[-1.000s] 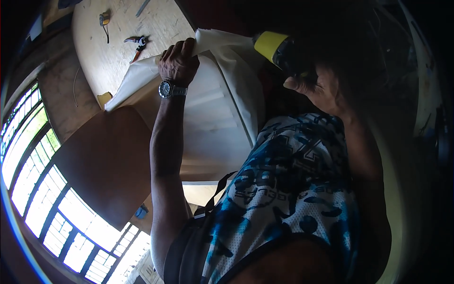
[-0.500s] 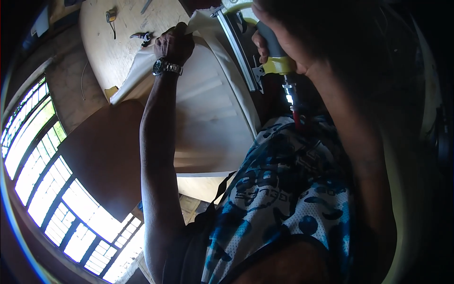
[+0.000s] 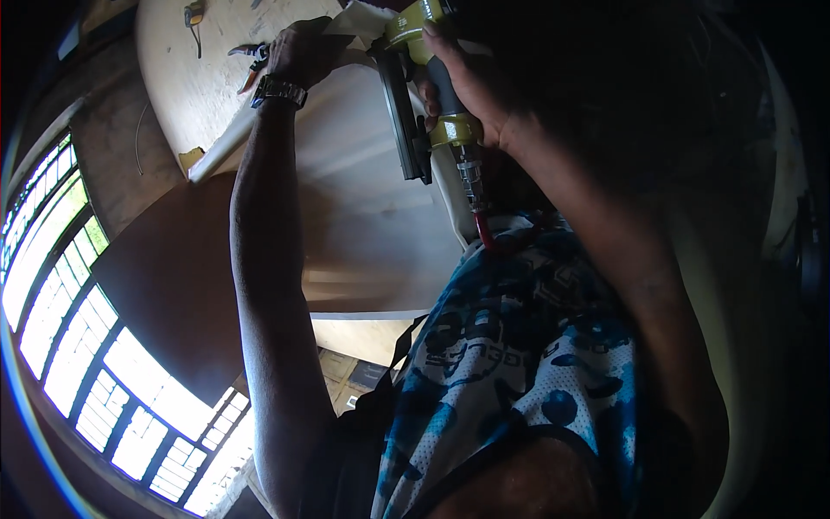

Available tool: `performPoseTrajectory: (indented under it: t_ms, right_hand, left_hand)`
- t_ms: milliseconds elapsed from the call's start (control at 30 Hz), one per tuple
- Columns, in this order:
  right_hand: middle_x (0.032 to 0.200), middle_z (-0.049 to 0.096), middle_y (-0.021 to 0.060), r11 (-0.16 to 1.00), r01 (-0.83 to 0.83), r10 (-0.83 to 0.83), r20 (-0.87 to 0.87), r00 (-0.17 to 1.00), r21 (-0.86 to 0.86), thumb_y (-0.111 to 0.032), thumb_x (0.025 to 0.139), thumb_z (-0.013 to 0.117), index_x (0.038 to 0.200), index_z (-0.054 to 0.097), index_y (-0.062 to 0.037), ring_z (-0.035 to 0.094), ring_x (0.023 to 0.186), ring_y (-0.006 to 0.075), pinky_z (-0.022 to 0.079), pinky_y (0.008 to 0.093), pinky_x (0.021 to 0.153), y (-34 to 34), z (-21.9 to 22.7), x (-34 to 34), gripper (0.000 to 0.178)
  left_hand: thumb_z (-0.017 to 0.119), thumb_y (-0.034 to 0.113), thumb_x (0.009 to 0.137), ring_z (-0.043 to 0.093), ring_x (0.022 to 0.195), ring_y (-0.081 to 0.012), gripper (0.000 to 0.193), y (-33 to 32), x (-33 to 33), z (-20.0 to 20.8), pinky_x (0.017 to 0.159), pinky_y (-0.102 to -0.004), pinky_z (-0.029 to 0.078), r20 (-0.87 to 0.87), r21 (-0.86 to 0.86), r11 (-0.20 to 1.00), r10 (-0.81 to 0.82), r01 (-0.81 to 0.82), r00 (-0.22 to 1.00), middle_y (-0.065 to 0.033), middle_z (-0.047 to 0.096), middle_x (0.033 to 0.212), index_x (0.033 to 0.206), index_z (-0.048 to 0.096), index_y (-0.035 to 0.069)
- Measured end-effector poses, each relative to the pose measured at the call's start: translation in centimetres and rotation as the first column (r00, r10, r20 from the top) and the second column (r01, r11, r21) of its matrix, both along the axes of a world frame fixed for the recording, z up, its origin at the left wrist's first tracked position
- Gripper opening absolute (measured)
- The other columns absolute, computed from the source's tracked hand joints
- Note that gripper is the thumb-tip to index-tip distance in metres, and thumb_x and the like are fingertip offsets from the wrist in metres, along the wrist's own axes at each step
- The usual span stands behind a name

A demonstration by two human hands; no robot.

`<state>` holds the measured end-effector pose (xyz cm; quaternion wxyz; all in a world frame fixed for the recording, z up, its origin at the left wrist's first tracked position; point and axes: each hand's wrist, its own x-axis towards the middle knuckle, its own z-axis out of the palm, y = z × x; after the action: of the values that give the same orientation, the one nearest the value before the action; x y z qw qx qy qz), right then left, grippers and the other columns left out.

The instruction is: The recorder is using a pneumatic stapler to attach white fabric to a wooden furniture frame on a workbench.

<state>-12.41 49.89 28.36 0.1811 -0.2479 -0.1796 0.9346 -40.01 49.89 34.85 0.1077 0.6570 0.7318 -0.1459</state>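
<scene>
My right hand (image 3: 475,97) is wrapped round the grip of a pneumatic staple gun (image 3: 456,131), yellow-green with a dark grip and long staple magazine. A red hose (image 3: 483,232) runs from the grip's end toward my shirt. The gun's head is over the top edge of a large pale cover sheet (image 3: 372,147), though shadow hides whether it touches. To its left, my left hand (image 3: 301,50) is closed on the sheet's folded edge, fingers partly hidden in shade. A pair of pliers (image 3: 251,59) lies just beside that hand.
A light wooden board (image 3: 173,95) lies beneath, with a yellow tape measure (image 3: 194,14) at its far left. A brown rounded panel edge (image 3: 173,277) hangs at left, before a bright barred window (image 3: 78,346). The right side is dark.
The staple gun and my right hand have moved left, bringing the gun over the sheet's edge. My left hand has shifted slightly left and up, still gripping the sheet.
</scene>
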Motion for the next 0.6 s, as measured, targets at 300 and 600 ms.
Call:
performPoseTrajectory:
  t_ms: [300,600]
  right_hand:
    - [0.067,0.058,0.0027,0.996,-0.039,0.031,0.104,0.994,0.075,-0.063,0.095,0.050,0.116,0.050,-0.0032,0.061,0.059,0.0113,0.057,0.0316,0.058,1.2,1.1,-0.4,0.063]
    - [0.071,0.057,0.0004,0.967,-0.079,0.070,0.046,0.996,0.243,-0.066,0.089,0.058,0.124,0.045,-0.0020,0.060,0.060,0.0086,0.057,0.0297,0.059,3.8,2.4,2.9,0.074]
  left_hand:
    - [0.073,0.044,0.084,0.072,0.080,-0.0329,0.038,0.7,0.1,-0.3,0.070,-0.0414,0.058,-0.078,0.158,0.972,-0.164,0.175,0.983,-0.0138,0.073,0.088,0.105,0.072,0.012]
    - [0.076,0.044,0.083,0.071,0.088,-0.0327,0.050,1.1,-0.6,1.9,0.077,-0.0400,0.056,-0.047,0.066,0.973,-0.217,0.220,0.975,-0.0151,0.073,0.097,0.117,0.066,0.008]
